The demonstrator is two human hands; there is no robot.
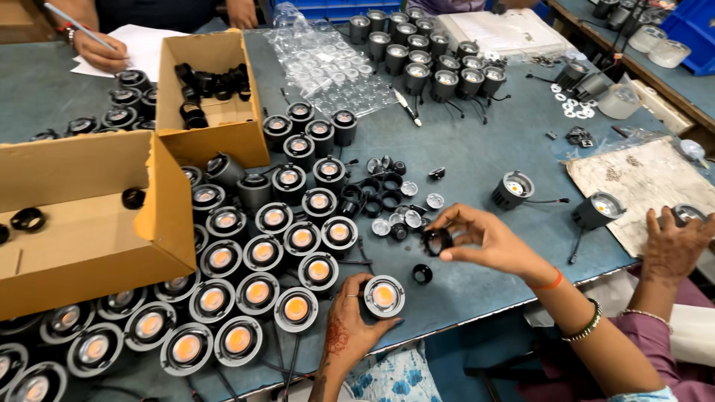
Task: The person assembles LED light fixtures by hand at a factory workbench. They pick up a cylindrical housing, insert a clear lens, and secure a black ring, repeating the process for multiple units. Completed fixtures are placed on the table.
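Your left hand [356, 313] is closed around a round black spotlight housing with an orange-lit centre [384, 295], held at the near edge of the grey-blue bench [477, 156]. Your right hand [488, 240] pinches a small black plastic ring [436, 240] between thumb and fingertips, just above and to the right of that housing. Rows of matching black lamp housings [246, 275] lie to your left, beside an open brown cardboard box [89, 223].

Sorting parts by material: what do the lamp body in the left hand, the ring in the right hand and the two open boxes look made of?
Lamp body: looks like matt black metal, possibly cast; could be moulded plastic.
Ring: glossy black, probably plastic; its sheen suggests it.
Boxes: brown corrugated cardboard, shown by folded flaps and raw edges.
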